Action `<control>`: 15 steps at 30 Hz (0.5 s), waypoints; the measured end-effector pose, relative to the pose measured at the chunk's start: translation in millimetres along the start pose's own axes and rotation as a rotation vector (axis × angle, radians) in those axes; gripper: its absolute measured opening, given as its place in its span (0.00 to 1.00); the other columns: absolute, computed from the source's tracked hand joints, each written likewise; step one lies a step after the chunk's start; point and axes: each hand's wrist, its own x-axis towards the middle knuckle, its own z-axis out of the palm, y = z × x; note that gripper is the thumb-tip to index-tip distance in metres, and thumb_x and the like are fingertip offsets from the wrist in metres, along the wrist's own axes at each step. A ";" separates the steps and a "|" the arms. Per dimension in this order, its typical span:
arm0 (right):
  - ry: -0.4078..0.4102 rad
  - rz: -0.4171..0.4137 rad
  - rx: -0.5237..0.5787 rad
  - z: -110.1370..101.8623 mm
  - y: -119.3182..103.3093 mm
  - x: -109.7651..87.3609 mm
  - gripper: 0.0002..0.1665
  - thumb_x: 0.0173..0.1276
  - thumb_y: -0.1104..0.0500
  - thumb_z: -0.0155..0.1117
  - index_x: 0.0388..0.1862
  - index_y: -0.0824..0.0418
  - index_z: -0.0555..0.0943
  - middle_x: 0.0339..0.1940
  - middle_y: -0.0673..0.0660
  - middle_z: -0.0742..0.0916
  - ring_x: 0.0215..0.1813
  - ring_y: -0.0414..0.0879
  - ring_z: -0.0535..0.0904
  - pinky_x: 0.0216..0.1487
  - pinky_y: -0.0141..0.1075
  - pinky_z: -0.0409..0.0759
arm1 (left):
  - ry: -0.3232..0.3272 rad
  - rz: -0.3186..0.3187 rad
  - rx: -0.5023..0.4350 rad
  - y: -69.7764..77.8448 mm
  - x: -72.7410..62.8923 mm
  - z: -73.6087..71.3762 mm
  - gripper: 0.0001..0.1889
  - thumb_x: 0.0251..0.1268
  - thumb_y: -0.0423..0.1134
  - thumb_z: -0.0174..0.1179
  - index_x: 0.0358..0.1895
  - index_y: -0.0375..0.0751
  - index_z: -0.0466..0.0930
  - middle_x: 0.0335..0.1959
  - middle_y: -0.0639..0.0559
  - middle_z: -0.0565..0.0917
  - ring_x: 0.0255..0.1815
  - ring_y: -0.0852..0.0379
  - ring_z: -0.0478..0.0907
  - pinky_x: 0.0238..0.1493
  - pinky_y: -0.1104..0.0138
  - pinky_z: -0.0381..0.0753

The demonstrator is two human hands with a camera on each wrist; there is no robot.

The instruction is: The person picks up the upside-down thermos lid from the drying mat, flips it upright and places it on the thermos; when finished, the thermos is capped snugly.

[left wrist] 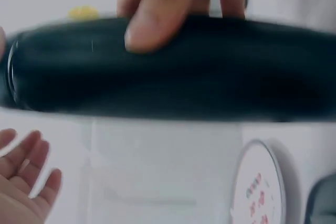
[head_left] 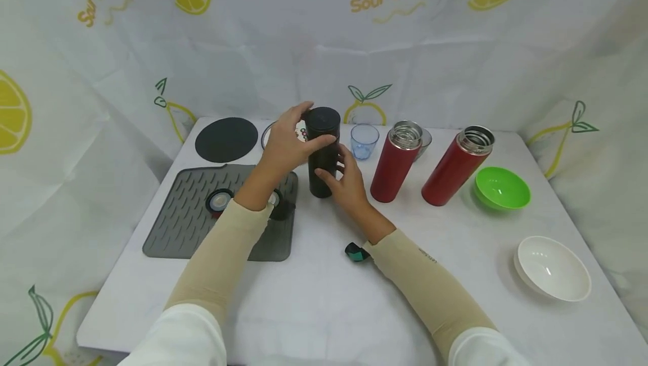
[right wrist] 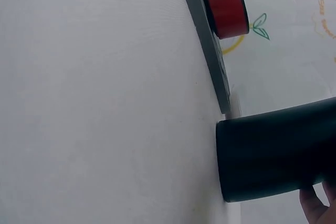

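A tall black flask [head_left: 320,177] with a flat dark top stands upright in the head view, between both hands. Round its middle, the thumb and fingers of my right hand [head_left: 349,186] grip it. My left hand [head_left: 286,144] is up by its top, thumb reaching across the front. In the left wrist view, the fingers [left wrist: 31,161] of that hand are spread and apart from the flask. The right wrist view shows the flask's lower end [right wrist: 262,156] near the grey mat. Right of it are two red flasks [head_left: 395,166] [head_left: 455,169] with uncovered steel necks.
A ridged grey mat [head_left: 177,214] bears round lids [head_left: 220,201], partly behind my left arm. Behind are a black disc [head_left: 226,139], a patterned plate [left wrist: 257,192] and a blue glass [head_left: 364,141]. A green bowl [head_left: 501,188] and white bowl [head_left: 552,267] stand at right.
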 end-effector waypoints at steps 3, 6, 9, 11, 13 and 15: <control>-0.008 0.009 -0.007 -0.3 0.2 0.1 0.46 0.66 0.48 0.68 0.75 0.57 0.56 0.69 0.57 0.70 0.67 0.50 0.68 0.65 0.44 0.70 | 0.044 0.037 -0.069 -15.0 -1.0 -7.3 0.42 0.50 0.49 0.76 0.68 0.39 0.69 0.58 0.48 0.79 0.60 0.57 0.73 0.60 0.60 0.71; -0.008 0.023 -0.004 -1.4 -0.1 -0.2 0.47 0.65 0.47 0.68 0.75 0.57 0.56 0.70 0.57 0.69 0.67 0.50 0.68 0.65 0.45 0.69 | 0.052 0.083 -0.188 -21.2 -6.1 -12.1 0.33 0.57 0.39 0.72 0.65 0.33 0.71 0.56 0.44 0.80 0.59 0.54 0.75 0.61 0.59 0.71; -0.007 0.021 0.007 -3.3 -0.8 -0.8 0.46 0.66 0.47 0.68 0.75 0.58 0.56 0.70 0.57 0.69 0.67 0.50 0.68 0.65 0.45 0.69 | -0.035 0.075 -0.306 -17.6 -9.8 -7.4 0.31 0.63 0.39 0.66 0.66 0.31 0.68 0.57 0.42 0.79 0.60 0.52 0.74 0.62 0.56 0.69; -0.005 0.007 0.003 -3.7 -1.1 -0.8 0.46 0.66 0.48 0.68 0.75 0.59 0.56 0.69 0.57 0.69 0.66 0.50 0.68 0.65 0.45 0.69 | -0.097 0.019 -0.350 -10.5 -9.6 0.5 0.35 0.62 0.42 0.65 0.70 0.35 0.63 0.59 0.43 0.76 0.61 0.52 0.73 0.63 0.54 0.68; -0.011 -0.003 0.000 -3.4 -1.1 -0.8 0.46 0.66 0.49 0.68 0.75 0.59 0.56 0.69 0.57 0.69 0.66 0.51 0.68 0.65 0.44 0.69 | -0.121 -0.078 -0.355 -8.8 -6.5 12.3 0.43 0.57 0.50 0.69 0.74 0.44 0.59 0.62 0.48 0.74 0.61 0.57 0.71 0.63 0.55 0.68; -0.017 -0.007 -0.001 -2.3 -1.0 -0.8 0.46 0.67 0.49 0.68 0.75 0.59 0.55 0.69 0.58 0.69 0.66 0.51 0.68 0.65 0.44 0.69 | -0.119 -0.162 -0.384 -4.4 -3.8 21.7 0.47 0.53 0.53 0.71 0.75 0.51 0.56 0.63 0.50 0.72 0.61 0.57 0.70 0.63 0.54 0.68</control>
